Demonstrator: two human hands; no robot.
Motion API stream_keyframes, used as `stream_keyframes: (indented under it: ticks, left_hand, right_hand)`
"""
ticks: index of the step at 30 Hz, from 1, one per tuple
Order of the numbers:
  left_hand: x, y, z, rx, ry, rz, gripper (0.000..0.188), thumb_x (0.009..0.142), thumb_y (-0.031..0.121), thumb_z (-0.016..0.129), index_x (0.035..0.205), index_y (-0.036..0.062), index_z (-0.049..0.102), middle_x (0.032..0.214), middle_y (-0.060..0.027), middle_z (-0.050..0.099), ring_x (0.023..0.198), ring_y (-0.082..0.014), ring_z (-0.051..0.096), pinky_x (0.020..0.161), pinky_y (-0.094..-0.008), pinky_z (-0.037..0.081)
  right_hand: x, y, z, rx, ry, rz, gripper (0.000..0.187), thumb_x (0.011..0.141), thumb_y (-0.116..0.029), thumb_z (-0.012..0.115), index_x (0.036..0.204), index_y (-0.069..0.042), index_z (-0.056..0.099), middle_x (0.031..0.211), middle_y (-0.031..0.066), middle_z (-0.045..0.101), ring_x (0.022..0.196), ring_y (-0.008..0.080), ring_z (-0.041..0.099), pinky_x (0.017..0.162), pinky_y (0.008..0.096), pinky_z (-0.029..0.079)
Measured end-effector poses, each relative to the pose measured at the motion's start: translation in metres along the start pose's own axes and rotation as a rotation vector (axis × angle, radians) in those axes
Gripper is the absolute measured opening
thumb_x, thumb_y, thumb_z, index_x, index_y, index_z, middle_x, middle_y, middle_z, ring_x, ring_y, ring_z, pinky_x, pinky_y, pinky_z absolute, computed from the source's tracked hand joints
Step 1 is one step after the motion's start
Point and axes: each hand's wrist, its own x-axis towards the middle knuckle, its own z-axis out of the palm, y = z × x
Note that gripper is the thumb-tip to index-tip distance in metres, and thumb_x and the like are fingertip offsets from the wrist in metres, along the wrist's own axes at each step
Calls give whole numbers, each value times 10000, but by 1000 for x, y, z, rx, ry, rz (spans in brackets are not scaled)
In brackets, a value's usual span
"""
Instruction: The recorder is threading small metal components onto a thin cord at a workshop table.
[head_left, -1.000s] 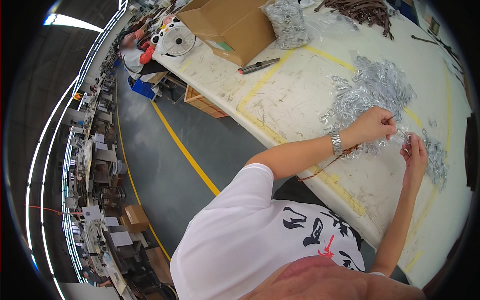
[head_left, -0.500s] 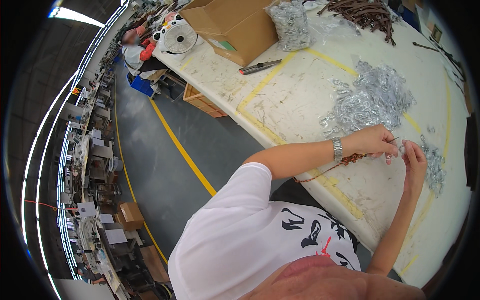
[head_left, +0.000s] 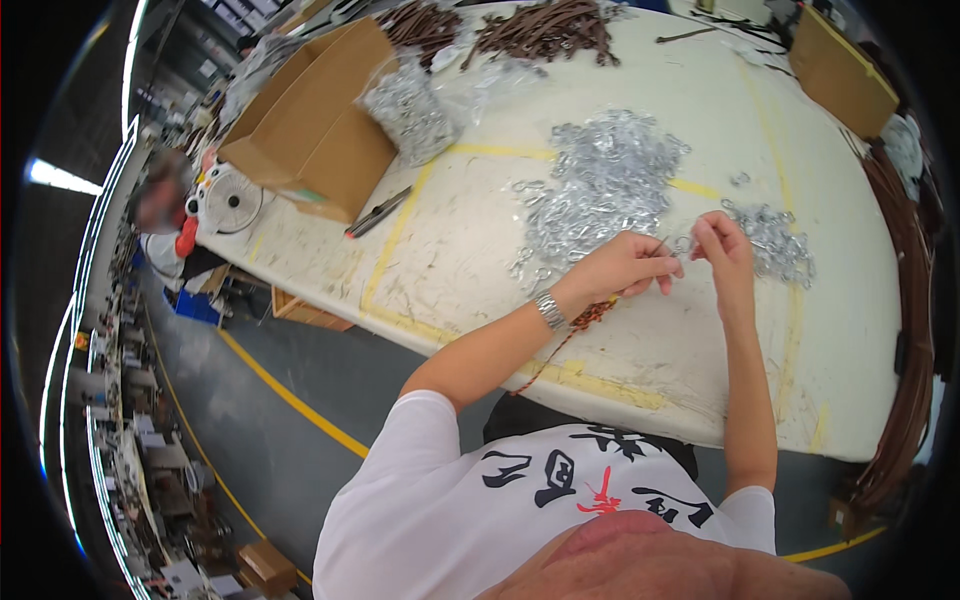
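Observation:
My left hand point(head_left: 640, 265), a metal-band watch on its wrist, is closed in a pinch; a thin dark pointed piece point(head_left: 660, 246) sticks up from its fingers. Facing it, a little to the right, my right hand point(head_left: 725, 245) pinches a small silver metal piece point(head_left: 684, 243), its exact shape too small to tell. A bundle of orange-brown braided cord point(head_left: 592, 316) hangs below my left wrist and trails to the table's near edge. Just beyond my left hand spreads a large heap of silver metal clasps point(head_left: 600, 190). A smaller clasp heap point(head_left: 775, 245) lies right of my right hand.
On the white table point(head_left: 480, 270) stand an open cardboard box point(head_left: 320, 120), a clear bag of metal parts point(head_left: 410, 115) and a white fan point(head_left: 232, 203). A box cutter point(head_left: 378, 212) lies near the box. Brown straps point(head_left: 550, 32) lie at the back; more straps point(head_left: 900, 330) hang at the right.
The view has swung to the right, so the table sits further left and more straps show at the right. My hands stay close together, both still pinching, with a slightly wider gap between them.

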Motion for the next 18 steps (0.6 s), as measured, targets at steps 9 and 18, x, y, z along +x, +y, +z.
stream_keyframes:
  ticks: [9, 18]
  left_hand:
    - [-4, -3, 7, -20, -35, -56, 251, 1061, 221, 637, 1055, -16, 718, 840, -41, 709, 474, -4, 388, 435, -189, 273]
    - [1, 4, 4, 6, 107, 9, 222, 1068, 178, 617, 1068, -18, 722, 825, -32, 697, 484, -9, 386, 441, -190, 267]
  right_hand:
    - [-12, -16, 5, -110, 8, -20, 126, 1034, -117, 649, 954, -27, 613, 743, -25, 602, 684, 49, 545, 638, 230, 459]
    - [2, -19, 6, 104, 52, 244, 205, 1013, -281, 710, 997, -76, 707, 782, -55, 616, 726, 43, 562, 685, 236, 487]
